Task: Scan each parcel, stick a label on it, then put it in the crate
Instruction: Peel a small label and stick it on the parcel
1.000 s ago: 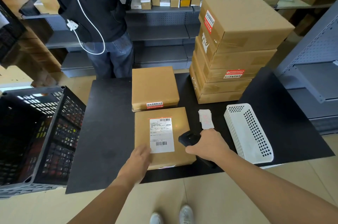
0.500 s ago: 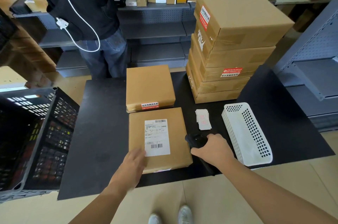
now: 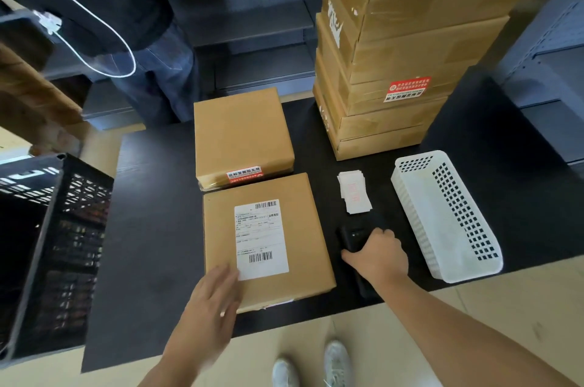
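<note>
A flat brown parcel with a white shipping label lies at the front of the black table. My left hand rests with straight fingers on its near left corner. Just right of the parcel, my right hand curls round the black scanner, which lies on the table. A small stack of white labels sits behind the scanner. Another brown parcel lies behind the first. The black crate stands at the left.
A tall stack of brown boxes stands at the back right of the table. A white perforated basket lies right of the scanner. A person in dark clothes stands behind the table, in front of grey shelves.
My right hand has brought the scanner down from over the parcel's edge to the table beside it. The left hand has slid slightly along the parcel's near corner.
</note>
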The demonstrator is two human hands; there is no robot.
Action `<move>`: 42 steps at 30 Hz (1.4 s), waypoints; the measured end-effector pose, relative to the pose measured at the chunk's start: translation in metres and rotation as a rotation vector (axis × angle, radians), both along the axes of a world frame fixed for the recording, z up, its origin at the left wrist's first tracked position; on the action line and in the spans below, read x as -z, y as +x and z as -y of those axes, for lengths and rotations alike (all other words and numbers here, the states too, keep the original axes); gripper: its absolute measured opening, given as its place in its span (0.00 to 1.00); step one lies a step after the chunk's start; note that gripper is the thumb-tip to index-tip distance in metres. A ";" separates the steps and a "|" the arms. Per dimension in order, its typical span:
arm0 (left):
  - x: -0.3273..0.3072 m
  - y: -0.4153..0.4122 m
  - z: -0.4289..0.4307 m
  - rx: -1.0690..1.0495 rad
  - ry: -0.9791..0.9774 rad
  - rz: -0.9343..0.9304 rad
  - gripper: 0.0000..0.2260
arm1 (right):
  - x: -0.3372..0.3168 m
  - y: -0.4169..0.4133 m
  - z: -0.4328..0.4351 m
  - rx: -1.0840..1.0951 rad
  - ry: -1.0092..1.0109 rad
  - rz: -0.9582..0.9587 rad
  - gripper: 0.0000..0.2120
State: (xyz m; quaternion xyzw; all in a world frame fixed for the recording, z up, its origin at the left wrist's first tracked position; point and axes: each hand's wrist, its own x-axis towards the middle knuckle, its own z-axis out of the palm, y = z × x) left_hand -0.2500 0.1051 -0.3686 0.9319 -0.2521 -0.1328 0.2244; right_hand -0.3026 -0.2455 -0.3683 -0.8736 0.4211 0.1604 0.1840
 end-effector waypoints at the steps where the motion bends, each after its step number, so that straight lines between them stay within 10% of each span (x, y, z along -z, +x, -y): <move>1: -0.001 0.000 0.000 0.007 0.004 0.012 0.23 | 0.001 0.000 0.000 -0.009 -0.009 -0.005 0.37; 10: -0.046 0.047 0.091 0.012 0.111 0.079 0.16 | -0.002 0.001 0.009 -0.044 -0.040 -0.014 0.42; 20: -0.024 0.125 0.331 0.292 0.206 -0.042 0.15 | 0.021 0.039 0.063 0.238 0.222 0.368 0.16; 42: 0.013 0.150 0.352 0.141 0.212 -0.195 0.04 | 0.044 0.043 0.074 0.341 0.271 0.476 0.16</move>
